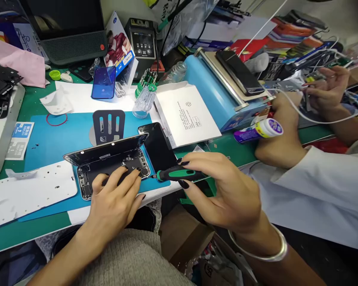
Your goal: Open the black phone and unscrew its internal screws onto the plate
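An opened phone [107, 165] lies on a blue mat [47, 139], its screen panel [106, 149] tilted up against a grey stand [108, 125]. My left hand [115, 198] rests on the phone's exposed inside, fingers spread flat over the parts. My right hand [223, 190] grips a green-and-black screwdriver [179, 174], held level with its tip pointing at the phone's lower right corner. A dark phone back or screen [158, 145] lies just right of the opened phone.
A white perforated sheet [30, 190] lies at the left of the mat. Behind are a white box [186, 115], a blue phone [103, 82], a screwdriver set [146, 81], and a blue machine [214, 91]. Another person in a white sleeve [316, 190] handles cables at right, near a glue tube [258, 131].
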The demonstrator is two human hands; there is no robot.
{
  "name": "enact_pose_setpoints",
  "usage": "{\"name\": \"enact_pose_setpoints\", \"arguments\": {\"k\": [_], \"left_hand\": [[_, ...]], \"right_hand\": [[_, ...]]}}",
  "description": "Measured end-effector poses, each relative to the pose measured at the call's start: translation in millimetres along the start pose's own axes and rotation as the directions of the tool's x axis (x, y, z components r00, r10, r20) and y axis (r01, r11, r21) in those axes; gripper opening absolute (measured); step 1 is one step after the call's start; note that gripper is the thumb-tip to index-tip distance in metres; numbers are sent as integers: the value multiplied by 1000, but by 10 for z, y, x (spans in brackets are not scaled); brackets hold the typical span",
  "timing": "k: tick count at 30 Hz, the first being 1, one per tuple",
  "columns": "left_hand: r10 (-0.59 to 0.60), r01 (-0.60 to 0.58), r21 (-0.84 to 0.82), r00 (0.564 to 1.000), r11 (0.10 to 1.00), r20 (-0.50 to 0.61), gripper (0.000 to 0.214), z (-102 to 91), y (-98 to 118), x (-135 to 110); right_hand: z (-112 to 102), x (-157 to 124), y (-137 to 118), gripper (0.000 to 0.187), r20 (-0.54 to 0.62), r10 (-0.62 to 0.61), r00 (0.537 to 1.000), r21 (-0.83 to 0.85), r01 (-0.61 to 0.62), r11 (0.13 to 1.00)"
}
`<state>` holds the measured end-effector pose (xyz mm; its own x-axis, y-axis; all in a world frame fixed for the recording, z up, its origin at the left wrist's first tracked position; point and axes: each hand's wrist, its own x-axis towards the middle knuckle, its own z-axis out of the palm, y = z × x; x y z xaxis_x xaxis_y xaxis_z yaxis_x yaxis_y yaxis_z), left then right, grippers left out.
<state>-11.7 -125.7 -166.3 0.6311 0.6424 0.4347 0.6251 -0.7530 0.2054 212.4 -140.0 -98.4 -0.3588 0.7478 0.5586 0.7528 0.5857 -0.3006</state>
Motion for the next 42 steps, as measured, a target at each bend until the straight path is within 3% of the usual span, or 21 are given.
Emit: {"name": "enact_pose_setpoints", "arguments": {"k": [7, 22, 35, 39, 42], "left_hand": [[23, -23, 8, 997, 1000, 68, 32, 27, -12, -21], [66, -67, 54, 998, 996, 23, 31, 63, 21, -65], [30, -31, 6, 996, 1000, 80, 29, 60, 11, -18], [38, -38, 7, 997, 999, 67, 28, 54, 9, -14], [38, -39, 27, 997, 999, 60, 28, 51, 9, -14]], "right_hand": [[10, 9, 39, 36, 24, -58, 998, 31, 57, 998], [30, 12, 29, 33, 20, -42, 999, 29, 42, 999], [70, 16, 42, 28, 15, -63, 998, -8, 63, 998], [68, 50, 13, 27, 50, -72, 996, -33, 74, 997], [47, 129, -25, 21, 147, -91, 985, -60, 100, 993]]}}
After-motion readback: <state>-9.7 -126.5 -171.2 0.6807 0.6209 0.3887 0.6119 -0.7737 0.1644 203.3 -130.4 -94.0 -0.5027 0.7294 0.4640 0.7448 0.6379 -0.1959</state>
